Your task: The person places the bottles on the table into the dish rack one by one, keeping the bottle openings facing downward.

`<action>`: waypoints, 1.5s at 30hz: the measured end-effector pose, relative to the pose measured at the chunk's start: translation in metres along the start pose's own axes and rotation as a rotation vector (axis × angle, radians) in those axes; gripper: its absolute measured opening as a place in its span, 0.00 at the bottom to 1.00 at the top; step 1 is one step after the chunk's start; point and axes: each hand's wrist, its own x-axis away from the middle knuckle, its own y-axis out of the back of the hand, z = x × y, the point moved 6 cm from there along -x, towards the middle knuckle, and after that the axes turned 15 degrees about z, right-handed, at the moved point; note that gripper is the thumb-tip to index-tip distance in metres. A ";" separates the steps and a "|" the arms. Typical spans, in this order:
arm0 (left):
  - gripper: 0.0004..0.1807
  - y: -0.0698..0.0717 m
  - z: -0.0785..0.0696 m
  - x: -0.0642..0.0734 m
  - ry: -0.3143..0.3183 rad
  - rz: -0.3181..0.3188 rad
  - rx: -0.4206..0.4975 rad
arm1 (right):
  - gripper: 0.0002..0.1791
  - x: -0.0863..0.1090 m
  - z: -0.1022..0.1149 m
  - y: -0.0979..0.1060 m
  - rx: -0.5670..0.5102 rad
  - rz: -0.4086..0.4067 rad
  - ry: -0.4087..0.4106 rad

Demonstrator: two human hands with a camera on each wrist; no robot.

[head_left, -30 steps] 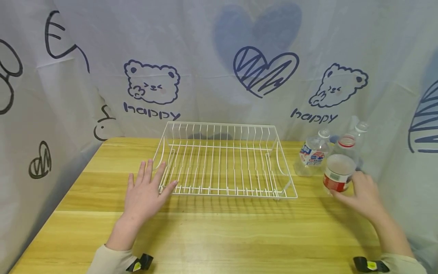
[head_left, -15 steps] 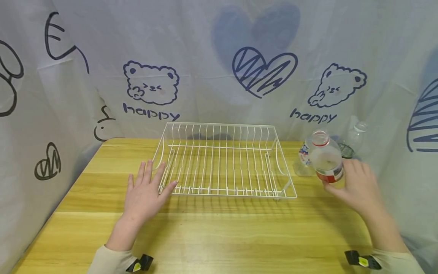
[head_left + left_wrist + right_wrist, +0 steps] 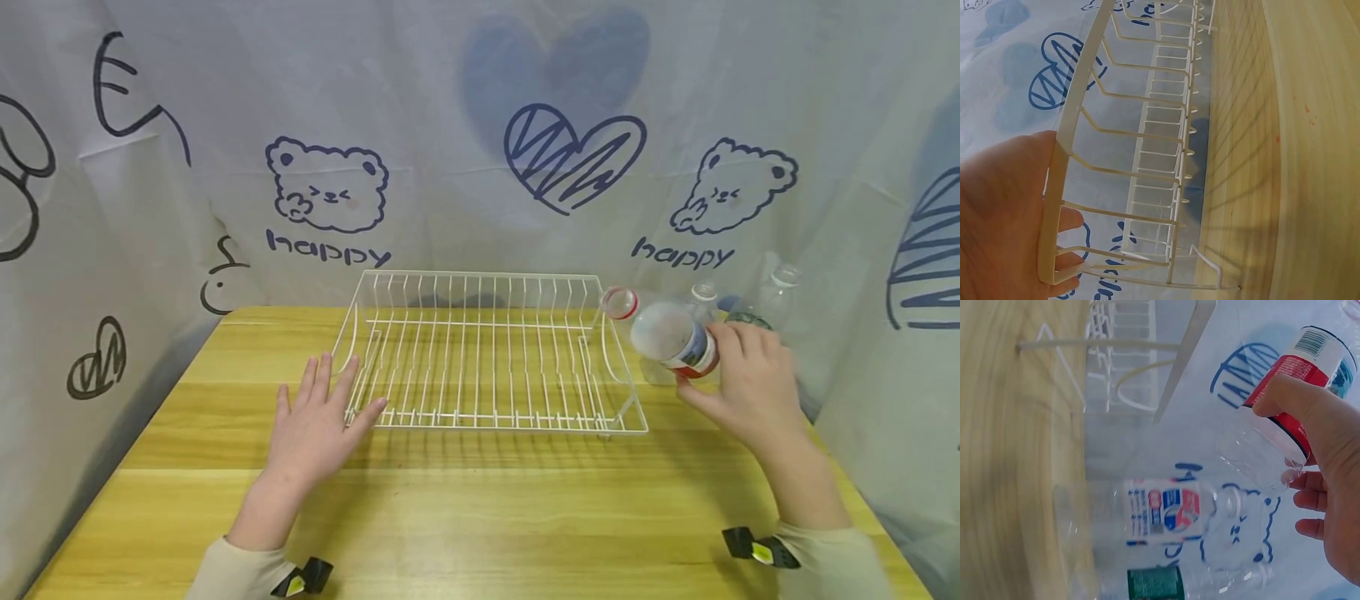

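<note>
My right hand [image 3: 753, 379] grips a clear plastic bottle [image 3: 663, 333] with a red and white label, between thumb and fingers. The bottle is tilted off the table, its uncapped mouth with a red ring pointing left over the right end of a white wire dish rack [image 3: 495, 430]. In the right wrist view the thumb presses on the bottle's label [image 3: 1300, 381]. My left hand [image 3: 318, 429] rests at the rack's front left corner, fingers straight and spread. The left wrist view shows that hand's fingers reaching past the rack's rim [image 3: 1071, 119].
Behind the held bottle stand two more clear bottles: one with a blue, red and white label [image 3: 1166, 509], one with a green label [image 3: 1155, 584]. A printed curtain [image 3: 450, 167] hangs close behind the wooden table [image 3: 465, 517].
My right hand has lifted the red-labelled bottle, carried it left towards the rack and tipped its mouth leftward. The left hand and the rack have stayed put.
</note>
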 end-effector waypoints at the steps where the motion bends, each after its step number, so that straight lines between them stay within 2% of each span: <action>1: 0.46 0.001 0.000 0.000 0.000 0.002 0.003 | 0.40 -0.002 0.002 0.000 -0.004 -0.001 -0.001; 7: 0.47 0.007 -0.003 -0.001 -0.002 -0.026 -0.022 | 0.39 -0.013 0.016 -0.001 -0.021 0.017 -0.017; 10: 0.47 0.013 -0.006 -0.003 -0.016 -0.068 -0.044 | 0.39 -0.018 0.023 -0.002 -0.028 0.047 -0.037; 14: 0.48 0.027 -0.015 -0.006 -0.071 -0.155 -0.060 | 0.40 -0.024 0.033 -0.004 -0.031 0.061 -0.041; 22: 0.46 0.057 -0.040 -0.010 -0.236 -0.419 -0.089 | 0.40 -0.038 0.053 -0.010 -0.044 0.045 0.011; 27: 0.45 0.067 -0.063 -0.011 -0.389 -0.575 -0.060 | 0.40 -0.044 0.066 -0.015 -0.041 0.038 0.011; 31: 0.44 0.070 -0.080 -0.011 -0.503 -0.659 -0.052 | 0.41 -0.048 0.076 -0.021 -0.039 0.059 0.000; 36: 0.44 0.072 -0.098 -0.013 -0.564 -0.694 -0.080 | 0.42 -0.052 0.085 -0.026 -0.050 0.093 -0.010; 38: 0.44 0.071 -0.104 -0.014 -0.566 -0.700 -0.105 | 0.42 -0.053 0.088 -0.028 -0.045 0.106 -0.010; 45: 0.45 0.059 -0.116 -0.020 -0.562 -0.662 -0.195 | 0.43 -0.054 0.099 -0.034 -0.031 0.102 0.013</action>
